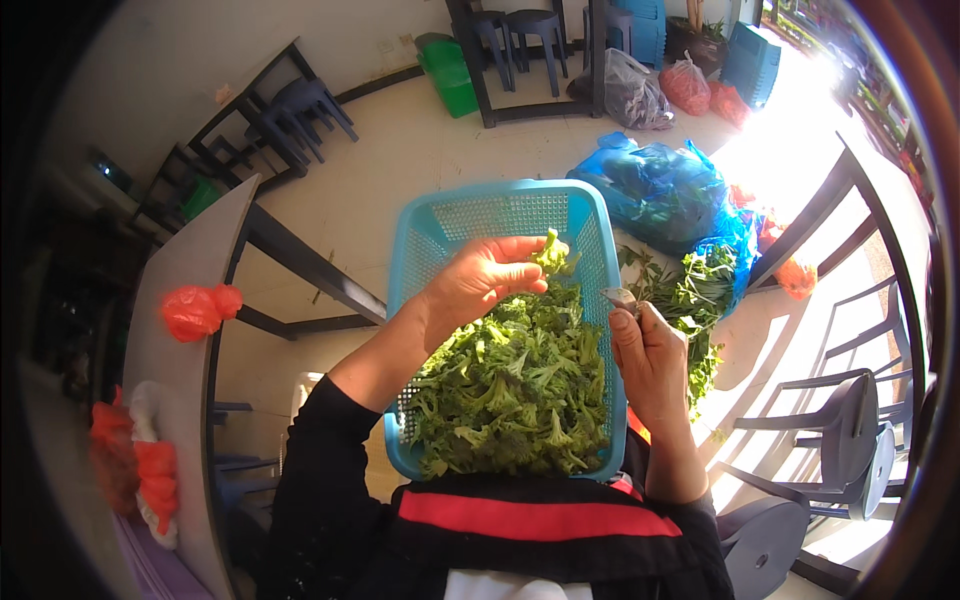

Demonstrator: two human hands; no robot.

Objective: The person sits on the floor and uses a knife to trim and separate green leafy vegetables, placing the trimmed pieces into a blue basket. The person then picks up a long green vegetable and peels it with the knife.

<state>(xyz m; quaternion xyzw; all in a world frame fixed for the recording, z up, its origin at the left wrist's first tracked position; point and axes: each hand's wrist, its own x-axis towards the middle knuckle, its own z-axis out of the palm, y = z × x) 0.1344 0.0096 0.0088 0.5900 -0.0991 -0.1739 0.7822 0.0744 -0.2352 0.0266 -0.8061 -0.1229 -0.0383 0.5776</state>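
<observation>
A blue plastic basket [517, 189] with perforated walls stands in front of me, holding a heap of cut broccoli florets [517, 397]. Above its far half, my left hand [491, 277] pinches a small broccoli floret [553, 256] between thumb and fingers, its pale stem pointing up. My right hand [651, 352] is closed around a small knife [619, 300] just beyond the basket's right rim. Only a short part of the blade shows past the thumb; the handle is hidden in the fist.
Right of the basket lie leafy greens [697, 300] and a blue plastic bag [652, 187] of vegetables on the floor. A table [176, 360] with a red bag [201, 311] stands left. Plastic stools [761, 540] sit at right. A green bin [450, 79] is by the wall.
</observation>
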